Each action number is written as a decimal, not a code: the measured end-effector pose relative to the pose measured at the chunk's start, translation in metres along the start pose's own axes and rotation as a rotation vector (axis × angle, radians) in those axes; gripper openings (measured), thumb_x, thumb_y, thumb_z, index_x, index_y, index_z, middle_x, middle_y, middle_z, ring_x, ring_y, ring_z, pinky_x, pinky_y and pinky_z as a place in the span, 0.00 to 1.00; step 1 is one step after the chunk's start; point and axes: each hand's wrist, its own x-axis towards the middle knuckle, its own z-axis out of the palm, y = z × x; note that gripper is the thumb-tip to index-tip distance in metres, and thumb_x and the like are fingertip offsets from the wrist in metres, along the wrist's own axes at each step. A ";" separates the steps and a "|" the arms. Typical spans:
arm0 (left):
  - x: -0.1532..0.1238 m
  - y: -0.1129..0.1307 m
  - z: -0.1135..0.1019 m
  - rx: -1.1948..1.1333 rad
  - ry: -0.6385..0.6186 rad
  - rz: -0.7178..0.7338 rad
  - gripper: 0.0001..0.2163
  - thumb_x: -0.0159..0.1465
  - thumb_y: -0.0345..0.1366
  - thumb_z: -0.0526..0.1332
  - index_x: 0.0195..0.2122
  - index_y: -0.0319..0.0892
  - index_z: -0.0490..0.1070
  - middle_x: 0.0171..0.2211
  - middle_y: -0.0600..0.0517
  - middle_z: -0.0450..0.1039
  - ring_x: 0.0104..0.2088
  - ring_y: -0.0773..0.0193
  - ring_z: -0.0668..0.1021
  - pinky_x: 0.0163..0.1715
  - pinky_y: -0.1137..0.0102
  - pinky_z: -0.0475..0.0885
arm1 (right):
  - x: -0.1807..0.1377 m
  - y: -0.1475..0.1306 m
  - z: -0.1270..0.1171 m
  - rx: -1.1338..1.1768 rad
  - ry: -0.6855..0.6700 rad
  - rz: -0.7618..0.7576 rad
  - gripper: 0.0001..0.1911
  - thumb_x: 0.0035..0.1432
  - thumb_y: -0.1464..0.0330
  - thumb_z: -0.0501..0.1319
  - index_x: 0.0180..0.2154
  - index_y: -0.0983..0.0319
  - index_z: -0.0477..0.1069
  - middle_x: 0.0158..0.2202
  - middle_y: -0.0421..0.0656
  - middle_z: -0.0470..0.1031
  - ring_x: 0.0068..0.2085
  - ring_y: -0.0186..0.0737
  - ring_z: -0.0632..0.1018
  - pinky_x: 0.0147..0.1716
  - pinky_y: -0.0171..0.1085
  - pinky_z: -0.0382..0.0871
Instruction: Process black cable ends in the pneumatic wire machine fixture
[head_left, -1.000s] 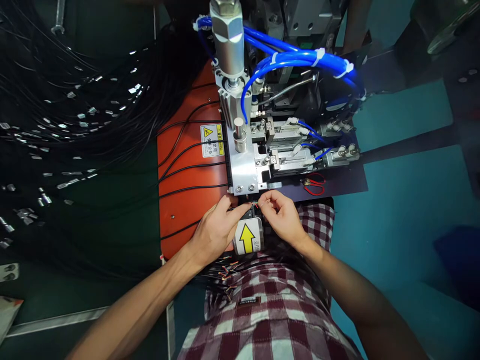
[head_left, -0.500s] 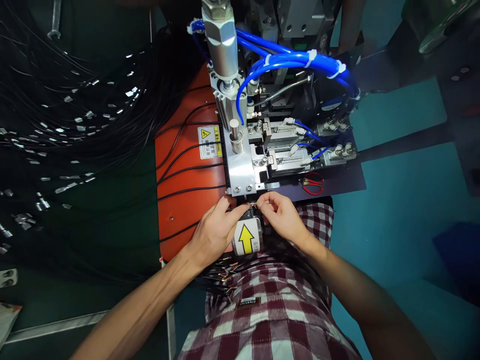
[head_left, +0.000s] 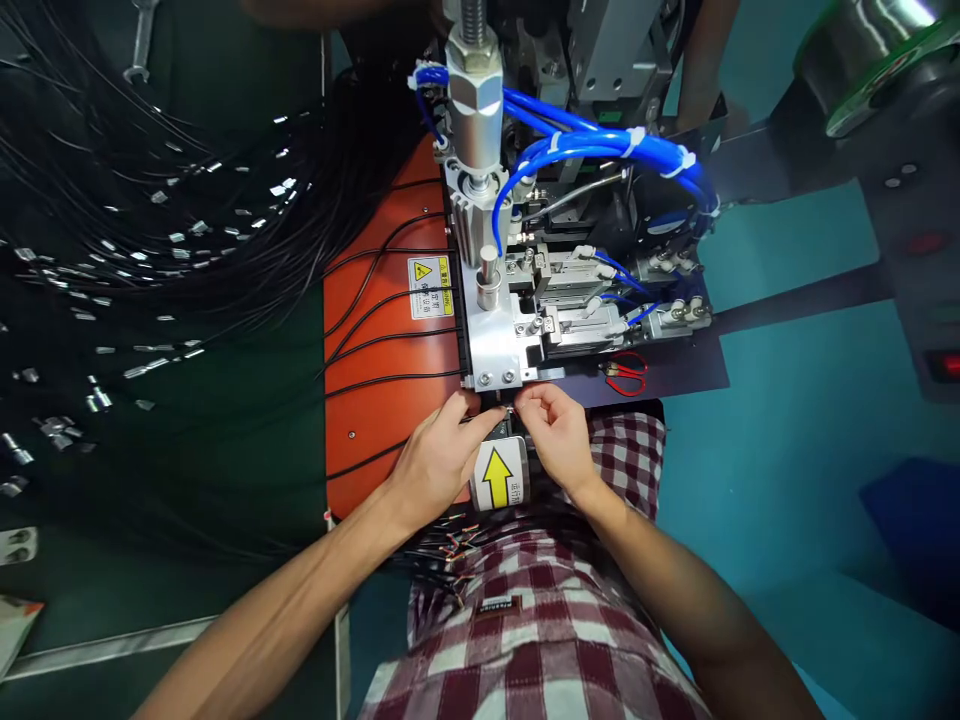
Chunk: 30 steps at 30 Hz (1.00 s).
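My left hand (head_left: 439, 455) pinches a thin black cable at the front edge of a metal machine head (head_left: 491, 345). My right hand (head_left: 553, 428) is pinched on the cable's small wire ends (head_left: 510, 409), right beside the left fingertips. Both hands meet just above a grey block with a yellow arrow label (head_left: 499, 474). The wire tips are mostly hidden by my fingers.
An orange plate (head_left: 382, 400) carries several black cables running left. A big bundle of black cables with metal plugs (head_left: 135, 260) fills the left. Blue air hoses (head_left: 600, 145) loop over the machine. Red-handled snips (head_left: 624, 372) lie to the right. Loose stripped wire ends (head_left: 450, 545) rest on my lap.
The hands have closed in a little toward each other at the machine's front edge. The view has shifted slightly; the machine sits a bit more to the right in the picture.
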 end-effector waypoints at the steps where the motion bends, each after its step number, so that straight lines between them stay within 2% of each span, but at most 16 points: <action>1: 0.000 0.000 0.000 0.001 -0.002 -0.003 0.15 0.66 0.27 0.52 0.51 0.41 0.69 0.40 0.46 0.66 0.38 0.62 0.74 0.35 0.69 0.75 | -0.002 0.001 -0.001 -0.060 -0.001 -0.044 0.08 0.59 0.64 0.58 0.31 0.61 0.68 0.23 0.36 0.66 0.23 0.32 0.66 0.24 0.33 0.61; 5: 0.000 0.000 0.000 -0.002 -0.011 -0.002 0.15 0.66 0.28 0.51 0.52 0.41 0.69 0.39 0.46 0.66 0.37 0.62 0.74 0.35 0.69 0.75 | -0.005 0.006 -0.006 -0.207 -0.021 -0.144 0.07 0.62 0.66 0.55 0.33 0.61 0.67 0.26 0.38 0.66 0.25 0.33 0.66 0.27 0.33 0.62; 18: 0.001 0.002 -0.002 -0.017 -0.045 -0.033 0.16 0.65 0.26 0.51 0.51 0.39 0.70 0.40 0.45 0.66 0.38 0.61 0.74 0.38 0.67 0.75 | -0.005 0.004 -0.009 -0.284 -0.041 -0.141 0.07 0.63 0.66 0.54 0.33 0.60 0.66 0.29 0.39 0.67 0.27 0.35 0.67 0.29 0.33 0.64; 25: -0.001 0.002 0.000 -0.033 -0.015 -0.044 0.16 0.65 0.26 0.52 0.52 0.42 0.69 0.42 0.46 0.67 0.42 0.61 0.75 0.40 0.68 0.75 | -0.003 0.003 -0.010 -0.223 -0.032 -0.140 0.07 0.63 0.66 0.53 0.33 0.61 0.66 0.27 0.39 0.66 0.27 0.34 0.66 0.27 0.33 0.62; 30: -0.001 0.001 0.000 -0.038 -0.004 -0.026 0.16 0.65 0.26 0.52 0.52 0.41 0.69 0.41 0.45 0.67 0.42 0.60 0.75 0.39 0.68 0.75 | -0.002 0.001 -0.015 -0.260 -0.019 -0.164 0.08 0.63 0.66 0.54 0.33 0.61 0.66 0.28 0.39 0.66 0.27 0.34 0.66 0.28 0.33 0.62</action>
